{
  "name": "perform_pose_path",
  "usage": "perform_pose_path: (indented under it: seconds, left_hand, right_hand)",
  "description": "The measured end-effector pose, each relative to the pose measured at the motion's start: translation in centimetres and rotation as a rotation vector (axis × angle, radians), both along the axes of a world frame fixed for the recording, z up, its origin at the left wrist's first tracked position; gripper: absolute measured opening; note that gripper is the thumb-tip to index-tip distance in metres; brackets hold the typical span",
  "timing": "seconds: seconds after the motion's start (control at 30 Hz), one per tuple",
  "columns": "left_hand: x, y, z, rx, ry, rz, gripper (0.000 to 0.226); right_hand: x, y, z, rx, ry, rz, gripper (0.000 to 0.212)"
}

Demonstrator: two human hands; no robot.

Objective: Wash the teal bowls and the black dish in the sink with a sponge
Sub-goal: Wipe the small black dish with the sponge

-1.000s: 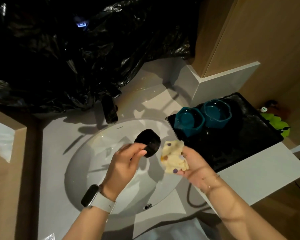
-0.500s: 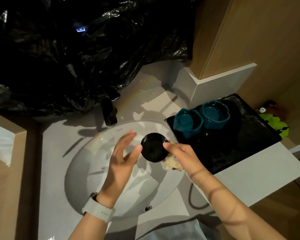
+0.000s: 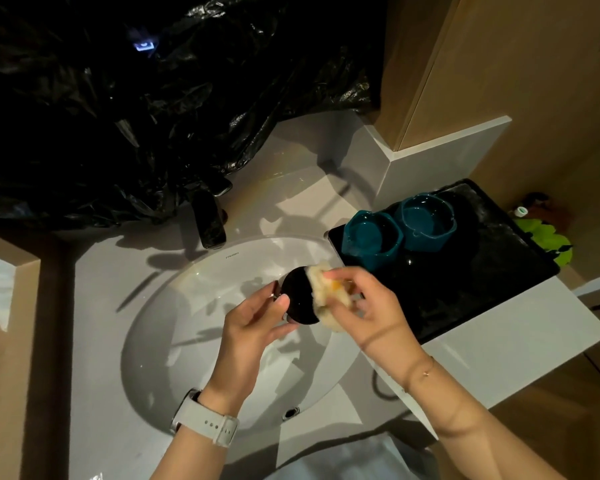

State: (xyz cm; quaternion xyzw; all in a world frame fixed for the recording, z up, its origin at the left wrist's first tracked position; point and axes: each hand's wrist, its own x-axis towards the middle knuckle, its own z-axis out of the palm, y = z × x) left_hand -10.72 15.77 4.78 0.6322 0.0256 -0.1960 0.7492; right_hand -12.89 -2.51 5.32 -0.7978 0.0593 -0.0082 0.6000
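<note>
The black dish (image 3: 300, 299) is held over the sink (image 3: 174, 341), gripped at its edge by the left hand (image 3: 253, 327). The sponge (image 3: 326, 296), pinched in the right hand (image 3: 371, 313), is now pressed against the dish's right side; half a second ago it was tucked beneath. Scrubbing of the dish is judged under way. Counted: one black dish, one sponge, two teal bowls (image 3: 373, 237) touching each other on a black tray (image 3: 482, 271) on the counter (image 3: 499, 344), apparently awaiting their turn or drying.
</note>
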Motion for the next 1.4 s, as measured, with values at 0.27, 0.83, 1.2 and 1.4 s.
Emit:
perform_pose_path:
  seconds: [0.27, 0.83, 1.2, 1.4]
  left_hand:
    - [0.3, 0.3, -0.6, 0.142, 0.008, 0.018, 0.023]
    - [0.3, -0.1, -1.1, 0.093, 0.065, 0.021, 0.021]
    - [0.2, 0.6, -0.5, 0.157, 0.029, 0.004, 0.019]
    - [-0.1, -1.0, -0.7, 0.122, 0.061, 0.053, 0.017]
  right_hand:
    - [1.8, 1.6, -0.6, -0.635, -0.168, 0.476, 0.013]
    - [3.3, 0.2, -0.3, -0.664, -0.023, 0.559, 0.022]
    - [1.9, 1.0, -0.8, -0.396, -0.028, 0.485, 0.023]
    - [2.6, 1.9, 0.5, -0.614, -0.108, 0.262, 0.025]
